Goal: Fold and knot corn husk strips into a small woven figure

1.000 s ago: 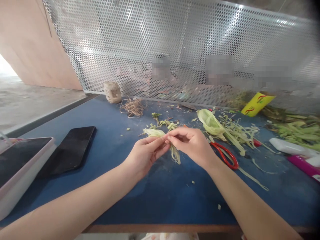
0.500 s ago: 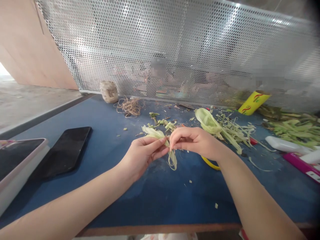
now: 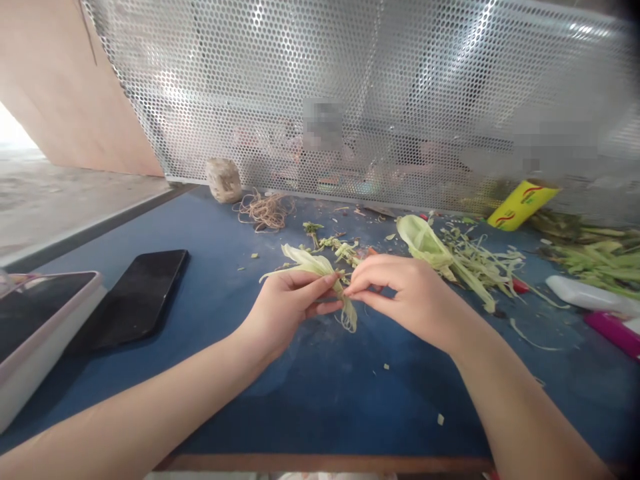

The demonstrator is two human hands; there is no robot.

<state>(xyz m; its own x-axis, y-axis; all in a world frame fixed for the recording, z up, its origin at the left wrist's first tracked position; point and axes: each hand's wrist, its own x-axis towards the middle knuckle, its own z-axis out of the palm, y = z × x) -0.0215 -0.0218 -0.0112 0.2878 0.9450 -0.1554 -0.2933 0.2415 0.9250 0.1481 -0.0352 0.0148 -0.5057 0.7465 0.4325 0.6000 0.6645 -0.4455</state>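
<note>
My left hand point(image 3: 295, 303) is closed, pinching a pale green corn husk point(image 3: 310, 261) between thumb and fingers. Its broad end fans out to the left, and its shredded, curling strips point(image 3: 349, 319) hang below the fingertips. My right hand point(image 3: 400, 293) is closed in a pinch at the right side of the husk's gathered part; the exact bit between its fingertips is partly hidden. Just beyond the hands lie small green plant scraps point(image 3: 333, 247). A larger husk point(image 3: 423, 241) with a long stem rests on the blue table point(image 3: 310, 400), to the right.
Left are a black smartphone point(image 3: 137, 297) and a pale-edged device point(image 3: 45, 313). Brown twine point(image 3: 265, 210) lies beside a beige block point(image 3: 223, 180). Shredded strips point(image 3: 483, 257), a yellow tube point(image 3: 523, 205), leaves point(image 3: 600, 263) and a purple object point(image 3: 613, 333) are right. Perforated metal point(image 3: 280, 80) stands behind.
My right hand has drawn slightly right, its fingertips spaced a little from my left hand's. The husk's broad end shows more to the left. The whole view has shifted slightly.
</note>
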